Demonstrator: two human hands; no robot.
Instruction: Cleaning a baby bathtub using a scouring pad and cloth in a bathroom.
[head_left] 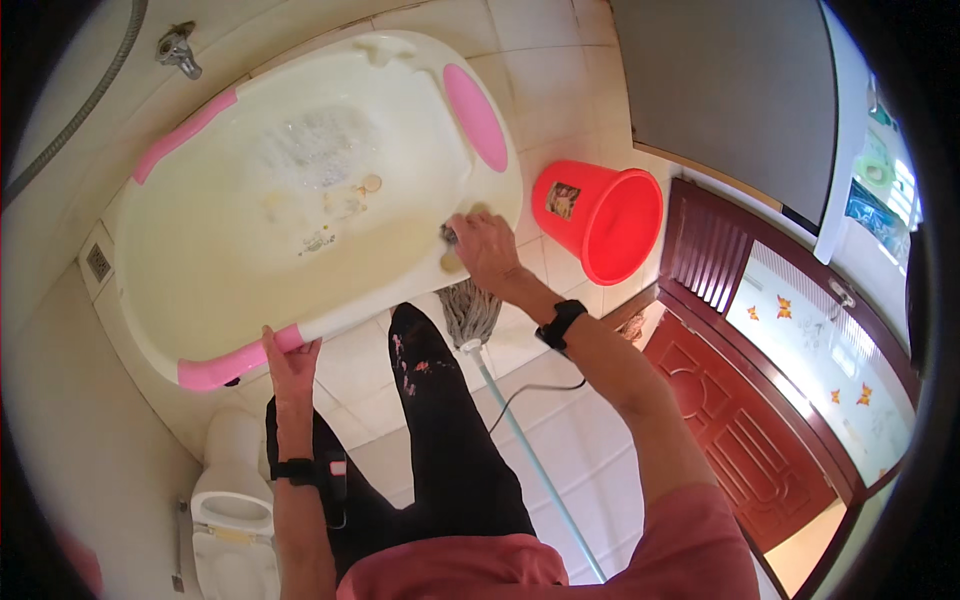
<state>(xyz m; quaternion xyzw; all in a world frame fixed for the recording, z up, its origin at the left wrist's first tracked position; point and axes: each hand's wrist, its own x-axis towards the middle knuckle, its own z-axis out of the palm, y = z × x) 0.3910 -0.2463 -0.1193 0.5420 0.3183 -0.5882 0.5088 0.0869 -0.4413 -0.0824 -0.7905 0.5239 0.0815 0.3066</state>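
A large cream-white plastic bathtub (400, 120) with pink grips stands in front of me. My left hand (291, 362) is closed over its near rim, at the end of the pink edge grip (225, 370). My right hand (485, 250) presses a small grey scouring pad (449, 235), mostly covered by the fingers, against the tub's right-hand wall near the rim. Close by that hand is a yellowish round mark (452, 262). Foamy water (320, 145) and brown-yellow bits (345, 203) lie on the tub's bottom.
A red bucket (600, 220) lies tilted right of the tub. Below my right hand a grey string mop (468, 312) with a pale blue handle lies beside my leg. A white toilet (235, 490) stands lower left, a metal tap (178, 52) upper left, a red-brown door (735, 425) right.
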